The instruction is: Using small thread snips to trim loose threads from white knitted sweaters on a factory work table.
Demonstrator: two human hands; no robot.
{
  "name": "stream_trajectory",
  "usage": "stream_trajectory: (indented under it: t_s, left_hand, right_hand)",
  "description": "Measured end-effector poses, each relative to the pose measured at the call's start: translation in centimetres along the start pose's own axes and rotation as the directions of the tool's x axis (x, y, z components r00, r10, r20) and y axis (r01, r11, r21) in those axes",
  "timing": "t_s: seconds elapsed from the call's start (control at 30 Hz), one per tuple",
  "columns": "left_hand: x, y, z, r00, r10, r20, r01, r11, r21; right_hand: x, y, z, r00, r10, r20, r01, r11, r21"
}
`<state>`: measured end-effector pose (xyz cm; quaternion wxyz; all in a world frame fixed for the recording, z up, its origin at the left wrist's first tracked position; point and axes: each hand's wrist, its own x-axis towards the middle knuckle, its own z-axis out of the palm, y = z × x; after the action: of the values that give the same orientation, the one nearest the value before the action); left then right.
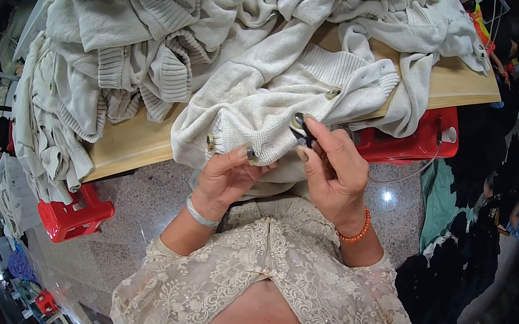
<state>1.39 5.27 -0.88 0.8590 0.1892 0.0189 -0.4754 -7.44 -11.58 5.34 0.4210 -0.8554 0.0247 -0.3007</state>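
A cream knitted cardigan (pixel 245 121) drapes over the near table edge toward me. Its button band lies between my hands. My left hand (pixel 226 177) pinches the cardigan's lower edge, the thumb on top beside a dark button (pixel 251 154). Another button (pixel 211 142) shows just left of that thumb. Between the thumb and fingers of my right hand (pixel 336 168) is a small black tool (pixel 302 135), close against the knit; its exact kind is partly hidden by the fingers. Farther up the band sits one more button (pixel 332 94).
Heaped cream knitwear (pixel 139 31) covers much of the wooden table (pixel 135 147), some hanging off its left side. A red plastic stool (pixel 75 212) stands below at left, another red stool (pixel 404 141) at right with a cable. Dark cloth (pixel 453 270) lies at far right.
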Motion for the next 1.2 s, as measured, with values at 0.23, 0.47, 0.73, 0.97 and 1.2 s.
stream_trajectory:
  t_s: [0.23,0.47,0.73,0.97,1.2]
  left_hand:
    - [-0.4,0.0,-1.7,0.999,-0.047,0.004,0.047,0.999,0.002]
    - [-0.6,0.3,-2.2,0.992,0.124,-0.023,-0.119,0.981,0.152]
    - [-0.1,0.4,-1.3,0.990,0.135,0.050,-0.135,0.991,-0.004]
    - [-0.1,-0.1,-2.9,0.975,0.170,0.143,-0.168,0.985,-0.025]
    - [0.2,-3.3,0.3,0.967,0.227,0.117,-0.254,0.907,0.337]
  right_hand:
    - [-0.2,-0.8,2.1,0.996,0.053,0.078,-0.064,0.986,0.153]
    - [0.5,1.0,2.6,0.950,0.303,0.076,-0.313,0.926,0.212]
    - [-1.5,5.9,1.4,0.824,0.557,0.107,-0.530,0.690,0.493]
    - [0.3,4.9,3.5,0.677,0.692,0.251,-0.473,0.148,0.869]
    - [-1.1,2.8,4.3,0.816,0.569,-0.102,-0.385,0.666,0.639]
